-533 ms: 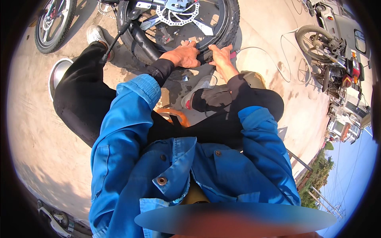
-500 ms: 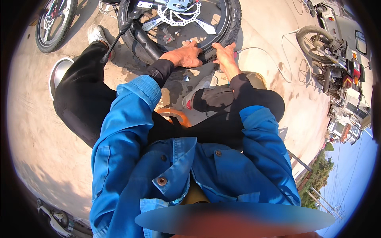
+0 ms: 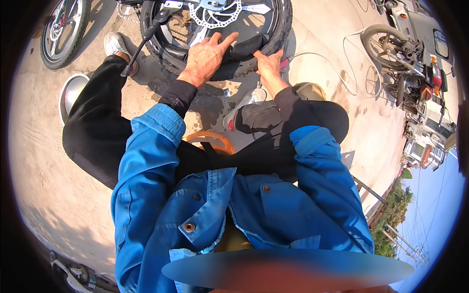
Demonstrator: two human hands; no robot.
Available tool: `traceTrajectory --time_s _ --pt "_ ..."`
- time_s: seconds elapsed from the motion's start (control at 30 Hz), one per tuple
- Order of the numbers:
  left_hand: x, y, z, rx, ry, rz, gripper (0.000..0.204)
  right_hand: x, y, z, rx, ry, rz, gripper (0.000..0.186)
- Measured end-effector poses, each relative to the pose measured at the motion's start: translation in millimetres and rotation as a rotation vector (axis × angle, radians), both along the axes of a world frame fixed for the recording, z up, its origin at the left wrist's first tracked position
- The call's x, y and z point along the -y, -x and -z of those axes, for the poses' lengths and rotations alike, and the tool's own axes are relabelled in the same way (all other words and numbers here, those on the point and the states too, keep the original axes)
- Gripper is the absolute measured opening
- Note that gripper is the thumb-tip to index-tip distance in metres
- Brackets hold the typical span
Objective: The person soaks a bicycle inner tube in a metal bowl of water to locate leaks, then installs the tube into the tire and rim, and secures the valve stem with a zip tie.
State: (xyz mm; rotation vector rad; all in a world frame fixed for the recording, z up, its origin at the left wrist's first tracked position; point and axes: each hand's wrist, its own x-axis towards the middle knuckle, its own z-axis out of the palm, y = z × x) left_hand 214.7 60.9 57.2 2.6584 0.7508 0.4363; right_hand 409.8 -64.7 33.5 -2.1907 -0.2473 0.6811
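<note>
A bicycle wheel with a black tyre [image 3: 229,74], pale spokes and a silver brake disc [image 3: 215,13] stands in front of me. A black inner tube [image 3: 250,48] bulges out of the tyre's near side. Over this tube lies my left hand [image 3: 202,57]; its thumb sticks out to the right and its other fingers bend over the tube's far edge. To the right, my right hand [image 3: 269,66] grips the tyre, thumb on the side toward the tube and fingers by the outer tread. The undersides of both hands are hidden.
A kickstand [image 3: 139,49] juts down left of the wheel. Another wheel [image 3: 63,36] stands far left, a metal basin [image 3: 72,95] beside my left leg. A pale hose [image 3: 342,73] curls across the ground toward a parked motorcycle [image 3: 405,61]. Something orange [image 3: 220,140] lies between my legs.
My left hand has moved left and farther up onto the inner tube, its thumb spread wider. The right hand has shifted slightly left along with the wheel, staying at the tyre.
</note>
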Motion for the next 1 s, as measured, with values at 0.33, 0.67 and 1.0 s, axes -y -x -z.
traceTrajectory --time_s 0.33,0.67,1.0 --pt "-14 -17 16 -0.243 -0.121 -0.015 0.026 -13 2 -55 -0.330 -0.008 0.067 0.110" --pt "-23 -42 14 -0.283 0.858 0.388 0.054 -11 -28 -49 -0.218 -0.049 -0.010 0.098" --pt "-7 -6 14 0.093 0.769 0.174 0.036 1 -32 -40 -0.059 0.010 0.063 0.107"
